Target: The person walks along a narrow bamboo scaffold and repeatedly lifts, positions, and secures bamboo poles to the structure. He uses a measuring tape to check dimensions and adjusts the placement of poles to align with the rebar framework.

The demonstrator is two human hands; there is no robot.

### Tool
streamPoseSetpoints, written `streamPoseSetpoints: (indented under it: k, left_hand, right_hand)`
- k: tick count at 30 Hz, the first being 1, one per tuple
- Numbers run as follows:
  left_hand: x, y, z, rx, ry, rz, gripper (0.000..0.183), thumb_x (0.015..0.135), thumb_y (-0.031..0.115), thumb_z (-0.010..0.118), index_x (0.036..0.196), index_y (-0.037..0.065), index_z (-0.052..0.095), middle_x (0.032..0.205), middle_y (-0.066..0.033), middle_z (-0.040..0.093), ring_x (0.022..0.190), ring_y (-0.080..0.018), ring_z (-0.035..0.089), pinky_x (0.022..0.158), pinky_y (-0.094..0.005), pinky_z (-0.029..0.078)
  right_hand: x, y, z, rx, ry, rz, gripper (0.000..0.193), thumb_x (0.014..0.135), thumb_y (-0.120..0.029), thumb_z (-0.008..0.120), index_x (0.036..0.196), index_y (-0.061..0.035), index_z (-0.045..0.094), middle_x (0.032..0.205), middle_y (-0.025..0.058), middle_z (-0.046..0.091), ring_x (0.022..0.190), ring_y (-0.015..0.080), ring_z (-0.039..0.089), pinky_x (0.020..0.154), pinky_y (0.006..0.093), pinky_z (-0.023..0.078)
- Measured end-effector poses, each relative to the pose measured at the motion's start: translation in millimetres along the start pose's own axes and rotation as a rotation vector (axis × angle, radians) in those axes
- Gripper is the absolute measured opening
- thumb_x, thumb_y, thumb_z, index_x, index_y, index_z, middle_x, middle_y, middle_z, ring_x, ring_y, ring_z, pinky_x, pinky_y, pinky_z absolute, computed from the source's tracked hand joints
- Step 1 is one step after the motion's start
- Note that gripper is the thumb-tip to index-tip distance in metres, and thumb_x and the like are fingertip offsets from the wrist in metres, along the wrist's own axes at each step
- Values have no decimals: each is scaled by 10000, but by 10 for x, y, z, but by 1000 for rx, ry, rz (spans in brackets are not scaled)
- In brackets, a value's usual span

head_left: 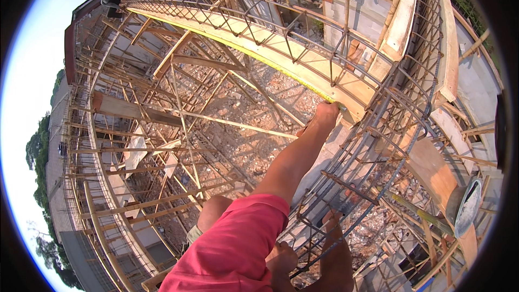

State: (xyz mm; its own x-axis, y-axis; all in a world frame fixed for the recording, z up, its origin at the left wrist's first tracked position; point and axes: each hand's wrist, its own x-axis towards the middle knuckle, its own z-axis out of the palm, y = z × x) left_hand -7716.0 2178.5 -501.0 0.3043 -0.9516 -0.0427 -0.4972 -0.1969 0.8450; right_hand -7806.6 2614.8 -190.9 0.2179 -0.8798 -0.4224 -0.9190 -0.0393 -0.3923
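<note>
My left arm in a red sleeve reaches forward. My left hand (pixel 325 114) is closed on the near end of a yellow tape measure (pixel 254 55). The tape lies stretched along the edge of a long pale timber formwork board (pixel 303 67), which runs away to the far left. My right hand (pixel 282 259) is low in the view, fingers curled close to a steel rebar cage (pixel 367 146); what it grips is hidden. A bare limb (pixel 338 251) shows beside it among the bars, partly covered.
Another person (pixel 112 1) crouches at the board's far end. Below lies rubble-strewn ground (pixel 232 113), crossed by wooden props (pixel 238 121). More rebar (pixel 427 27) and formwork run along the right. A round, cement-stained pan (pixel 468 208) sits at lower right. Block walls (pixel 370 0) stand behind.
</note>
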Motion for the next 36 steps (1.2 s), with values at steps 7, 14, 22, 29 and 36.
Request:
streamPoseSetpoints:
  k: [7,14,22,29,36]
  left_hand:
    - [-36,320,134,-466,-56,-327,192,800,177,712,963,97,648,821,-54,675,786,-227,671,635,-358,507]
    - [-176,1042,-223,-452,32,-656,246,838,197,685,984,0,680,915,-141,706,810,-252,686,678,-395,515]
    - [-193,1144,-289,-357,51,-677,330,794,235,716,1021,-4,693,977,-177,711,893,-283,697,727,-397,533]
    - [-149,1209,-91,-365,17,-661,317,800,230,710,1022,4,693,988,-182,711,898,-292,699,735,-400,532]
    - [-135,955,-83,-344,-21,-585,309,823,215,686,1040,-5,694,998,-192,711,911,-311,692,756,-404,523]
  right_hand:
    - [37,66,2,-1,49,25,452,764,-502,673,590,-85,684,612,104,645,561,318,664,536,438,531]
    - [50,74,-41,43,48,21,450,758,-492,685,584,-77,680,620,115,649,563,328,664,531,449,531]
    - [63,56,-71,64,86,3,432,765,-472,686,584,-79,683,596,118,635,534,335,657,504,447,524]
    - [113,87,-120,54,71,33,437,772,-473,672,589,-77,687,600,120,643,539,335,660,508,445,528]
    - [82,98,-55,85,55,28,454,773,-483,654,584,-71,685,604,121,649,542,335,664,515,444,532]
